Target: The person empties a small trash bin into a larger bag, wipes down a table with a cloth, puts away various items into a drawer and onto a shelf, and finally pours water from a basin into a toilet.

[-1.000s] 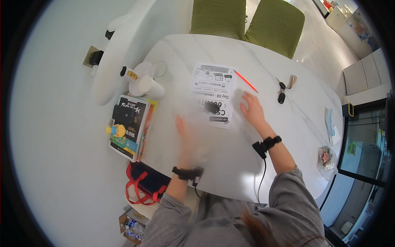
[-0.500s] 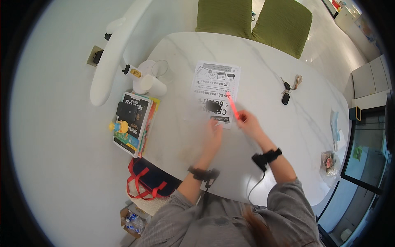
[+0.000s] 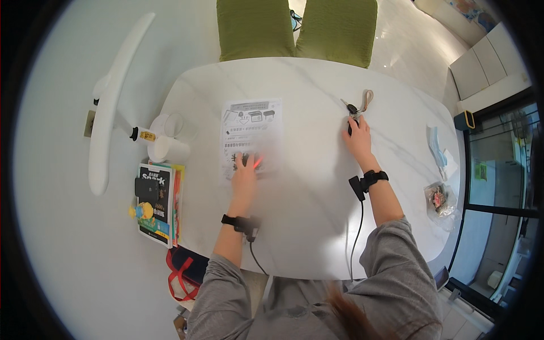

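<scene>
On the right of the table, my right hand (image 3: 358,139) has its fingers closed on a black key fob (image 3: 349,128). Next to it lie another dark key fob (image 3: 352,108) and a tan strap loop (image 3: 368,100). My left hand (image 3: 244,177) rests on the lower part of a printed paper sheet (image 3: 266,122), its fingers apart. Beside its fingertips shows a thin, bright red strip (image 3: 258,162); whether the hand touches it is unclear. A dark patch under the fingers is too blurred to name.
A white cup (image 3: 171,149) and a clear glass (image 3: 174,123) stand at the left, near a white lamp (image 3: 119,107). Stacked books (image 3: 161,221) lie at the table's left edge. A plastic bag (image 3: 441,203) and a blue mask (image 3: 435,146) are at the right edge.
My right hand has moved away from the paper to the keys, and the red strip is no longer in it. My left hand has moved up onto the sheet. The whole view has shifted.
</scene>
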The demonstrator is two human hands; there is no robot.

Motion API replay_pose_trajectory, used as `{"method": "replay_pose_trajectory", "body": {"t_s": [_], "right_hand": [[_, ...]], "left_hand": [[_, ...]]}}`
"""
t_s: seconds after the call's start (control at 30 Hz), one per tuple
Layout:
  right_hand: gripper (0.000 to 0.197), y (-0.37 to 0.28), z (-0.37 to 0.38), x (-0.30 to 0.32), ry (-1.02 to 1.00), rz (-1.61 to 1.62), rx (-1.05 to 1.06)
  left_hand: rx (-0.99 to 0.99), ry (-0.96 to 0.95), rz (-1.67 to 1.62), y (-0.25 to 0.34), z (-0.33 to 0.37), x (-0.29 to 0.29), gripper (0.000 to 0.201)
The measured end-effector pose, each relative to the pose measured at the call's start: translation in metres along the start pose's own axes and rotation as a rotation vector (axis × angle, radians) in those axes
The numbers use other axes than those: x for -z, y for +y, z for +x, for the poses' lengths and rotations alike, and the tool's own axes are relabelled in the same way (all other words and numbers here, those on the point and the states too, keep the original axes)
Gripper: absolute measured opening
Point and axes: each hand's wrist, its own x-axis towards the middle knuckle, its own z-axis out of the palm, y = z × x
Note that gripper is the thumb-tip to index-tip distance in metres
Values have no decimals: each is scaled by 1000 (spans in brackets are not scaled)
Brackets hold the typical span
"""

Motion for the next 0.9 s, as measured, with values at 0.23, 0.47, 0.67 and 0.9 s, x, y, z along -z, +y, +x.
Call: {"method": "replay_pose_trajectory", "body": {"t_s": [0.23, 0.47, 0.67, 0.9], "right_hand": [[20, -11, -30, 29, -389, 10, -84], [14, 1, -105, 71, -268, 542, -381], [9, 23, -170, 143, -105, 823, -492], [5, 4, -266, 293, 178, 613, -279]], "left_hand": [[132, -172, -51, 0, -4, 5, 46], [-4, 78, -393, 51, -61, 30, 38], [7, -250, -609, 106, -124, 44, 37], [-23, -708, -943, 172, -190, 21, 37]]}}
